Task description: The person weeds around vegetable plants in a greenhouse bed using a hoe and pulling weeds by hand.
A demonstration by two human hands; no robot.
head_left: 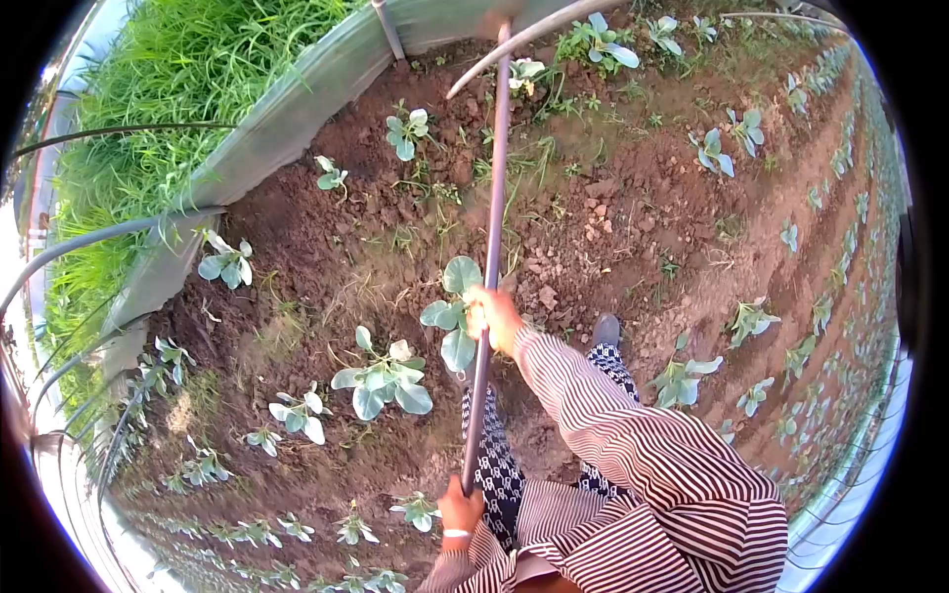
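A long-handled tool (497, 188) runs nearly upright through the middle of the view, its handle brownish and smooth. My right hand (494, 318) is closed around the handle partway along. Lower down, near my leg, my left hand (460, 509) grips the handle's near end; a white band circles that wrist. The tool's far end is smeared at the top edge, so its head cannot be made out. A broad-leaved seedling (453, 314) grows right beside my right hand, partly hidden by it. Another leafy plant (381, 381) stands to the left.
Brown, cloddy soil (583, 227) surrounds me, with rows of young plants (751, 321) on the right. A pale plastic sheet wall (267, 124) borders tall green grass (198, 79) at upper left. A curved pipe (524, 40) crosses near the tool's far end. My shoe (607, 329) rests on the soil.
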